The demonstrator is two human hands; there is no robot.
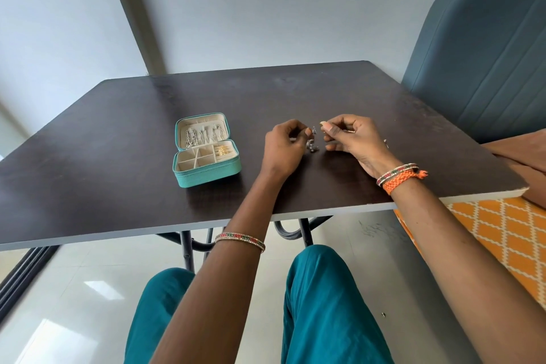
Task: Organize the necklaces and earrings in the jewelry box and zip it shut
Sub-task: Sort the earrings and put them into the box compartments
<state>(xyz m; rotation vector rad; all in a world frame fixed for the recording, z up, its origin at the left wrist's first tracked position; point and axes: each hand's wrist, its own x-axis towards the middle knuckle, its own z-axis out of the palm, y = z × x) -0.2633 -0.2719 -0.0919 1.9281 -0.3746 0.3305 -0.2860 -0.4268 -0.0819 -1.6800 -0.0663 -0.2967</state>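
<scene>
Pinching silver jewelry [312,141]: left hand [283,146], right hand [351,139] | jewelry box [206,149] open: necklaces [202,134] in lid, gold earrings [223,150] in tray

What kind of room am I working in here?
Probably a plain room in a home or small office, not a workshop: a dark folding table against bare pale walls, a padded blue chair, glossy floor tiles, and an orange patterned cloth beside you.
</scene>
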